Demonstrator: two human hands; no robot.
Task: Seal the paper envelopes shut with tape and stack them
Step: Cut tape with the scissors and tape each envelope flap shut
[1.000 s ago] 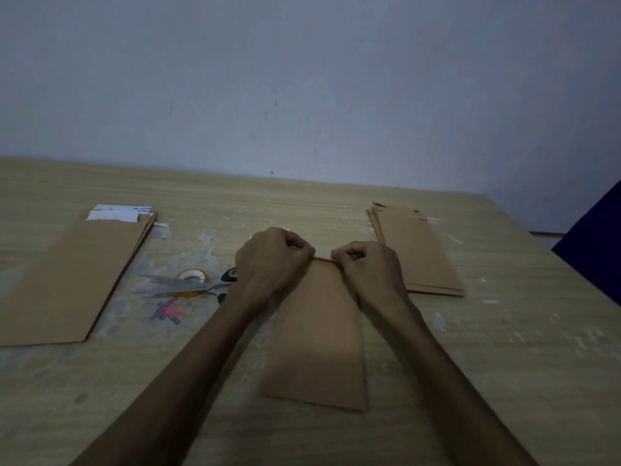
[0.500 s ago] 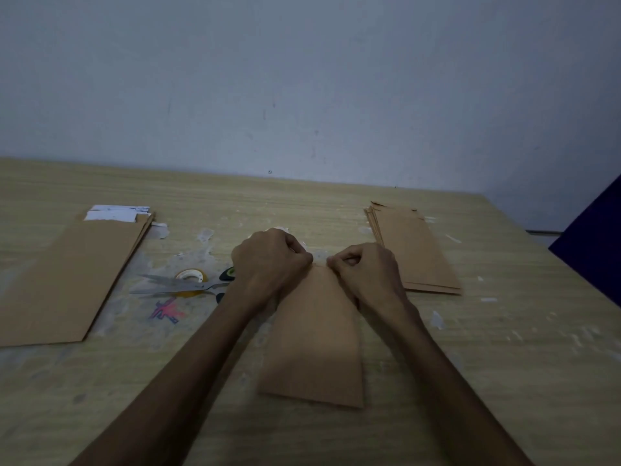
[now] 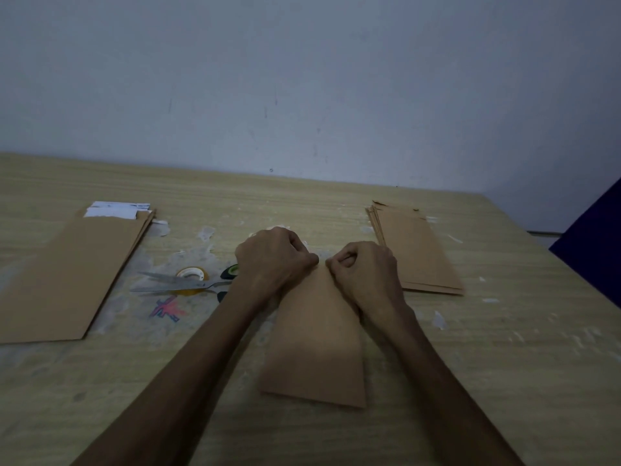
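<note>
A brown paper envelope (image 3: 316, 341) lies flat in the middle of the wooden table (image 3: 487, 381), long side running away from me. My left hand (image 3: 274, 258) and my right hand (image 3: 364, 270) sit curled on its far end, knuckles almost touching, fingers pinching the top edge. The flap under them is hidden. A roll of clear tape (image 3: 192, 274) lies left of my left hand, partly under the scissors (image 3: 183, 284). To the left lies a stack of envelopes with white paper sticking out (image 3: 67, 274). Another stack of envelopes (image 3: 416, 250) lies to the right.
Bits of tape residue and a red-blue scribble (image 3: 167, 309) mark the table. A grey wall runs along the table's far edge. A dark blue object (image 3: 591, 243) stands past the table's right edge.
Both hands have slid toward each other along the envelope's far edge, closing the gap between them. The envelope has stayed in place.
</note>
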